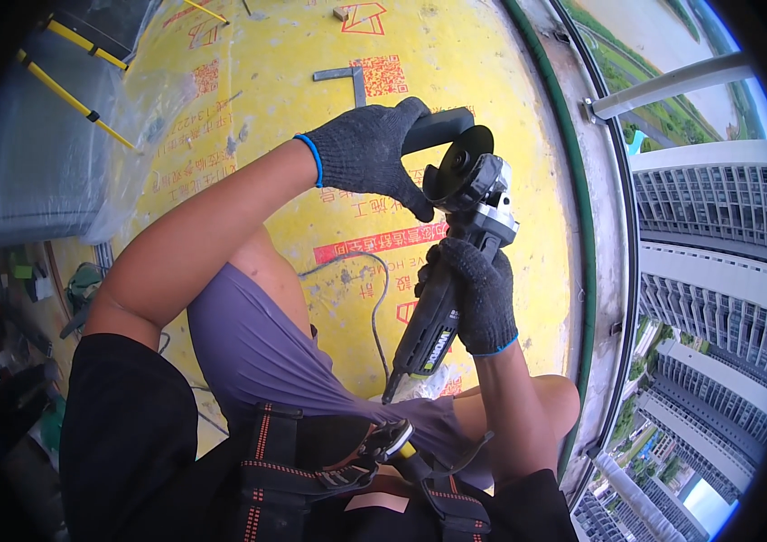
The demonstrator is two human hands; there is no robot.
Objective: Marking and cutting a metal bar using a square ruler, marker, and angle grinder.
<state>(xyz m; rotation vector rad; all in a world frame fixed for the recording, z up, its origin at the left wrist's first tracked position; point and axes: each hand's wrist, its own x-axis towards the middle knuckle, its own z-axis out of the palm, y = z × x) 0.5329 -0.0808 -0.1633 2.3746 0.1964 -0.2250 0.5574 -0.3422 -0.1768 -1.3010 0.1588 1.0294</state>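
Observation:
My right hand point(485, 298), in a dark knit glove with a blue cuff, is wrapped round the black body of an angle grinder point(435, 327). Its metal head and dark disc point(469, 152) point away from me. In my left hand point(365, 154), gloved the same way, is a dark grey bar-shaped piece point(438, 129). The bar lies by the disc's far edge; whether they touch, I cannot tell. My left thumb hangs below it, close to the disc guard. A power cord point(376, 307) curves over the floor left of the grinder.
Yellow printed sheeting point(257, 117) covers the floor. Beyond my left hand lies a grey L-shaped piece point(358, 83). Clear plastic film point(121, 181) and black-and-yellow bars point(85, 104) are at the left. Along the right runs a green-edged ledge point(573, 181), with tall buildings outside.

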